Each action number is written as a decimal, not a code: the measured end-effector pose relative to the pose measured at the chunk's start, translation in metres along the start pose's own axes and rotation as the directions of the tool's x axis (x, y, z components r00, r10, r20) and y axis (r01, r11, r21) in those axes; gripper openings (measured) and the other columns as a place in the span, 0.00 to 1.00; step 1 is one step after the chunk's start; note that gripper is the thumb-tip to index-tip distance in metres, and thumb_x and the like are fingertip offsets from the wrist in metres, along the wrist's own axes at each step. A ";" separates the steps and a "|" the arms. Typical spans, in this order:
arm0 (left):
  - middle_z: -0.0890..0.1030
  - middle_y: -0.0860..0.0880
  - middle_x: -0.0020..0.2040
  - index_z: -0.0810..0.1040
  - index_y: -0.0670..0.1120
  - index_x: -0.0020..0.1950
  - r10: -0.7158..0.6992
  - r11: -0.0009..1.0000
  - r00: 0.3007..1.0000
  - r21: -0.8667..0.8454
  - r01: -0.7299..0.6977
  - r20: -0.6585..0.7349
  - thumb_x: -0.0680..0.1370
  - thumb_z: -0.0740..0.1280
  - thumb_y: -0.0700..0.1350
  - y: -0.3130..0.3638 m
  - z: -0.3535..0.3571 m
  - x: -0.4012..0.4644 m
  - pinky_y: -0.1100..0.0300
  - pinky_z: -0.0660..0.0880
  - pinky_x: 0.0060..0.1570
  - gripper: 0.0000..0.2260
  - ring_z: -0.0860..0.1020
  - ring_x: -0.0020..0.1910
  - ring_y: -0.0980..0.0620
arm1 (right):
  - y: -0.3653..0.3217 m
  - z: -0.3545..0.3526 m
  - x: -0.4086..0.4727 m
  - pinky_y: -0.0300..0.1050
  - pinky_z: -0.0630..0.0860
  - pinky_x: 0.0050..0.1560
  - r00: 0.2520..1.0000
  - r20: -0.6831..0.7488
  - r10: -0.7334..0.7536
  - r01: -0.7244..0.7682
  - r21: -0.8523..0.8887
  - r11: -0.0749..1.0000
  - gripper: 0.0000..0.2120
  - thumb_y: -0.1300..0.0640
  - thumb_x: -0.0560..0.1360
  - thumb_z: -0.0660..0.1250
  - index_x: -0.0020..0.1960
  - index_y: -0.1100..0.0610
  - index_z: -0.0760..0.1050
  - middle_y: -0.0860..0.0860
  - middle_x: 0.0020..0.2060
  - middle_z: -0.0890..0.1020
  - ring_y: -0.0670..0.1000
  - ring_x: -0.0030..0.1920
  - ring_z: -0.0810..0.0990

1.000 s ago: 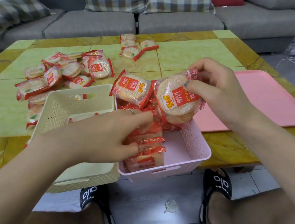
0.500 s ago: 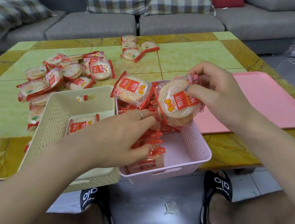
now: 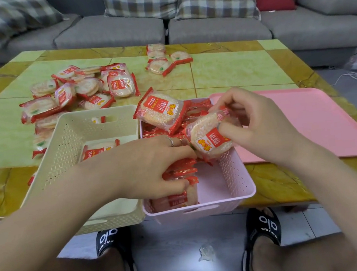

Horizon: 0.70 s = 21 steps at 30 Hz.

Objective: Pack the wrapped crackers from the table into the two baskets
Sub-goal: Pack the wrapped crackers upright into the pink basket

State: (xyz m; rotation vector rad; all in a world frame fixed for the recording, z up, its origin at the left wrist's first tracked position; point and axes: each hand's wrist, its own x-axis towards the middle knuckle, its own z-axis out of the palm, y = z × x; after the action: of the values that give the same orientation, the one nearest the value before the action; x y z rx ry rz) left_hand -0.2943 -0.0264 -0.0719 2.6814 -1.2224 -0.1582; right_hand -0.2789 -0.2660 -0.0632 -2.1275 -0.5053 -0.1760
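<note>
A pink basket (image 3: 238,186) at the table's front edge holds a row of red-edged wrapped crackers standing on edge. My left hand (image 3: 146,168) reaches into it and grips those standing packets (image 3: 179,200). My right hand (image 3: 256,124) pinches one wrapped cracker (image 3: 208,139) at the basket's right rim. Another packet (image 3: 160,112) lies tilted on top at the basket's far end. To the left stands a cream basket (image 3: 66,149) with one packet (image 3: 97,150) lying in it. Several loose wrapped crackers (image 3: 79,92) are heaped on the table behind it.
A few more packets (image 3: 162,59) lie near the table's far middle. A flat pink tray (image 3: 314,119) lies right of the pink basket. A grey sofa with checked cushions runs behind the table. My feet in black slippers are on the floor below.
My right hand has lowered its cracker toward the pink basket's right side. My left hand has slid further in, over the standing packets.
</note>
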 end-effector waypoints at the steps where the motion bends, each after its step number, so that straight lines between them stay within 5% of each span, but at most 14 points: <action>1: 0.74 0.59 0.61 0.69 0.63 0.69 -0.006 0.999 1.000 -0.050 0.006 0.001 0.76 0.66 0.62 -0.001 -0.001 -0.001 0.71 0.66 0.57 0.22 0.71 0.57 0.59 | -0.001 0.000 -0.001 0.61 0.78 0.46 1.000 0.003 -0.013 0.013 -0.029 0.999 0.10 0.58 0.68 0.66 0.49 0.53 0.76 0.54 0.42 0.83 0.58 0.43 0.80; 3: 0.74 0.60 0.60 0.68 0.65 0.68 -0.044 0.990 0.999 -0.133 0.045 0.007 0.75 0.67 0.64 -0.005 -0.004 -0.003 0.73 0.64 0.57 0.22 0.70 0.57 0.62 | -0.003 0.000 -0.003 0.60 0.78 0.47 0.999 0.005 -0.052 0.052 -0.079 0.996 0.10 0.58 0.68 0.66 0.49 0.52 0.76 0.50 0.42 0.83 0.56 0.44 0.82; 7: 0.75 0.57 0.53 0.73 0.58 0.60 -0.131 0.984 0.991 -0.122 0.127 -0.029 0.75 0.66 0.66 -0.010 -0.003 0.001 0.61 0.70 0.52 0.19 0.72 0.50 0.60 | -0.005 0.000 -0.004 0.53 0.77 0.51 0.996 -0.024 -0.092 0.088 -0.127 0.988 0.10 0.60 0.70 0.68 0.51 0.53 0.77 0.48 0.44 0.84 0.51 0.47 0.82; 11: 0.76 0.57 0.48 0.74 0.54 0.56 -0.181 0.980 0.980 -0.100 0.173 -0.083 0.76 0.62 0.67 -0.010 -0.001 0.006 0.63 0.70 0.46 0.20 0.74 0.46 0.58 | -0.002 -0.004 0.001 0.46 0.78 0.51 0.995 -0.068 -0.067 0.059 -0.113 0.992 0.10 0.62 0.72 0.69 0.52 0.54 0.80 0.48 0.47 0.84 0.48 0.48 0.81; 17: 0.81 0.55 0.40 0.74 0.49 0.53 -0.237 0.966 0.949 -0.156 0.208 -0.205 0.78 0.67 0.51 -0.010 -0.002 0.016 0.54 0.76 0.41 0.08 0.78 0.38 0.58 | -0.003 -0.017 0.001 0.27 0.68 0.48 0.997 0.051 -0.062 0.070 -0.181 0.981 0.21 0.66 0.74 0.68 0.62 0.49 0.81 0.44 0.55 0.83 0.36 0.50 0.77; 21: 0.81 0.57 0.36 0.76 0.48 0.54 -0.265 0.951 0.945 -0.216 0.222 -0.194 0.74 0.70 0.46 -0.014 0.002 0.022 0.67 0.72 0.37 0.10 0.77 0.35 0.64 | -0.004 -0.009 0.000 0.30 0.69 0.53 0.989 0.136 -0.058 0.092 -0.257 0.962 0.25 0.63 0.75 0.67 0.69 0.45 0.76 0.48 0.58 0.79 0.43 0.52 0.76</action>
State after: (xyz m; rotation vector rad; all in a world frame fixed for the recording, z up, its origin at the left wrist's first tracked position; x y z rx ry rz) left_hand -0.2700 -0.0341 -0.0772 2.5889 -0.7657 -0.0092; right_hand -0.2802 -0.2710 -0.0550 -2.3908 -0.6696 -0.1581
